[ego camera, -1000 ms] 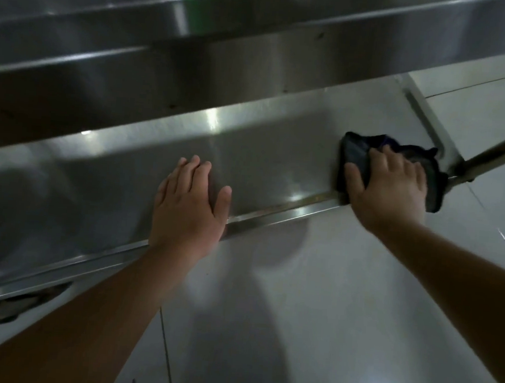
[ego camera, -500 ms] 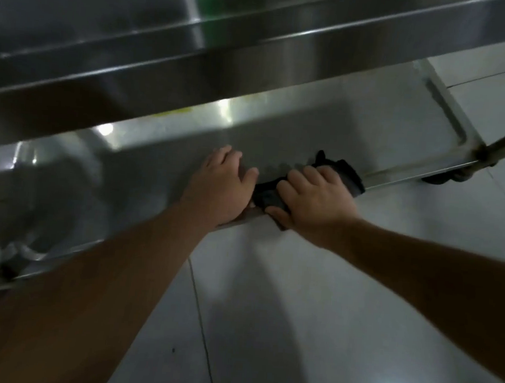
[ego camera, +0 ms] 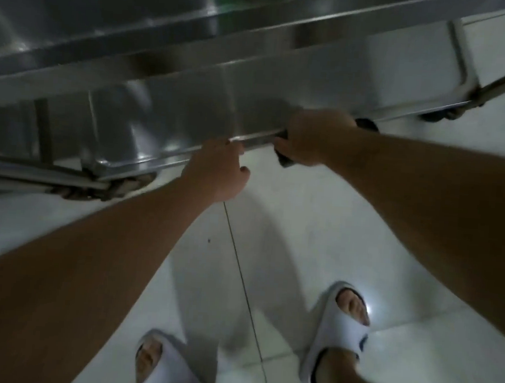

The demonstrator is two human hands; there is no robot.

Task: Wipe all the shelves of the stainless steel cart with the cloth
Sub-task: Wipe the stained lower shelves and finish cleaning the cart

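On the white tiled floor (ego camera: pixel 288 223), the right hand (ego camera: pixel 311 141) is gripping the dark cloth (ego camera: pixel 284 160) at the front rim of the cart's bottom shelf (ego camera: pixel 191 115); the left hand (ego camera: pixel 217 171), fingers loosely curled and holding nothing, is touching that rim beside it.

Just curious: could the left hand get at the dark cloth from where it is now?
Probably yes. The left hand is at the bottom shelf's front rim, beside the right hand gripping the cloth, with nothing between them.
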